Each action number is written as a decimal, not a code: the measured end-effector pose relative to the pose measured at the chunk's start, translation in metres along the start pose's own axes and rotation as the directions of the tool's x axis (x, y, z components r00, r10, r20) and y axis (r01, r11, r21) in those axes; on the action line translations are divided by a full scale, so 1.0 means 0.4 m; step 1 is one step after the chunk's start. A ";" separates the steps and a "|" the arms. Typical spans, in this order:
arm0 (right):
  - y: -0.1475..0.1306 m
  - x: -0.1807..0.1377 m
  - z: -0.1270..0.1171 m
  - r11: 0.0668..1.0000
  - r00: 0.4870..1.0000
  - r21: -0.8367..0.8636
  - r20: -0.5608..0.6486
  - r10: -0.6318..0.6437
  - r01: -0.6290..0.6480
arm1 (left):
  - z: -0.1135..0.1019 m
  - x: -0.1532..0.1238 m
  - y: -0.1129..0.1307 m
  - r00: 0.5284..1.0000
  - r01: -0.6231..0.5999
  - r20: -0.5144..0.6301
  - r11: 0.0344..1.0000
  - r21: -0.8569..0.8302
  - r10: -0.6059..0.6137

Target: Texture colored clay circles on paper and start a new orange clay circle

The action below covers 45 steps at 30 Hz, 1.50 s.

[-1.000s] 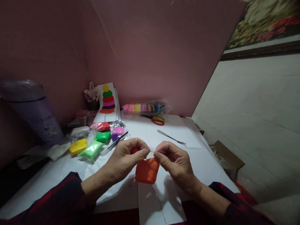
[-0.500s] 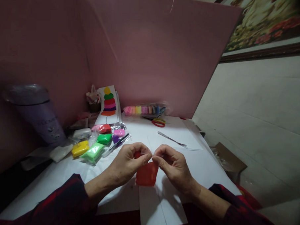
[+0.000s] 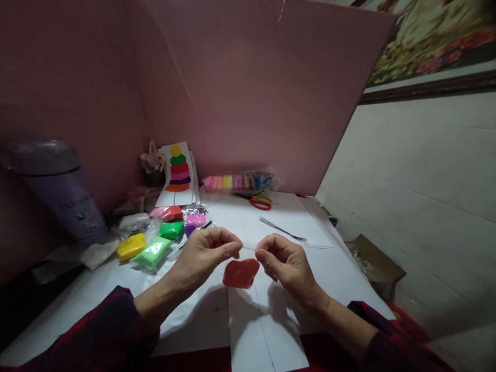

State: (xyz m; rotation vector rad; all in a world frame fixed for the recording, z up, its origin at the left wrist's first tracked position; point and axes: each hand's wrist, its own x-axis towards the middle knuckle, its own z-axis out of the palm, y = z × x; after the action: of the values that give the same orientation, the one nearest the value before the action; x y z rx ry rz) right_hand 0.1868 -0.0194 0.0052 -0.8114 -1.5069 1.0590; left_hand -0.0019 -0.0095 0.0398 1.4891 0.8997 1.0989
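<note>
My left hand and my right hand pinch the two ends of the top edge of a clear packet of orange-red modelling clay. Thumb and forefinger are closed on each side, and a thin strip of the clear plastic shows stretched between them. The packet hangs tilted just below my fingertips, above a narrow white paper strip marked with a pencil line. My curled fingers hide its upper corners, so I cannot tell whether the wrapping is torn.
Several bagged clay pieces, among them a light green packet and a yellow packet, lie left. Behind stand a coloured drawing, a bag of assorted clay, scissors and a fork. A purple tumbler stands far left.
My hands have moved slightly apart and up, drawing the packet's top edge taut. The orange-red packet has risen and tilted, looking flatter to me.
</note>
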 end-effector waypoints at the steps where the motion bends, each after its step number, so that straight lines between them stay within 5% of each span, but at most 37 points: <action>1: 0.002 0.001 0.000 1.000 1.000 0.007 -0.004 0.006 -0.006 | -0.002 0.001 -0.001 1.000 -0.001 -0.011 1.000 0.008 0.001; 19: -0.006 -0.013 0.012 0.998 1.000 -0.051 -0.007 -0.029 0.029 | 0.006 -0.006 -0.016 0.991 -0.044 0.127 0.995 0.095 0.031; 35: 0.000 -0.016 0.019 0.999 1.000 -0.054 0.027 0.008 -0.006 | 0.018 -0.007 -0.023 0.999 0.010 0.040 1.000 0.010 -0.011; 45: -0.018 -0.017 0.015 0.998 1.000 -0.069 0.022 0.012 -0.010 | 0.013 -0.006 -0.020 0.996 0.043 0.083 0.999 -0.028 -0.041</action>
State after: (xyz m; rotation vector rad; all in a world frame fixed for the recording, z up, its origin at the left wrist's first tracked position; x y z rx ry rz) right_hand 0.1827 -0.0294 0.0090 -0.8590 -1.5670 1.0321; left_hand 0.0024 -0.0120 0.0313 1.4739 0.8502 1.0089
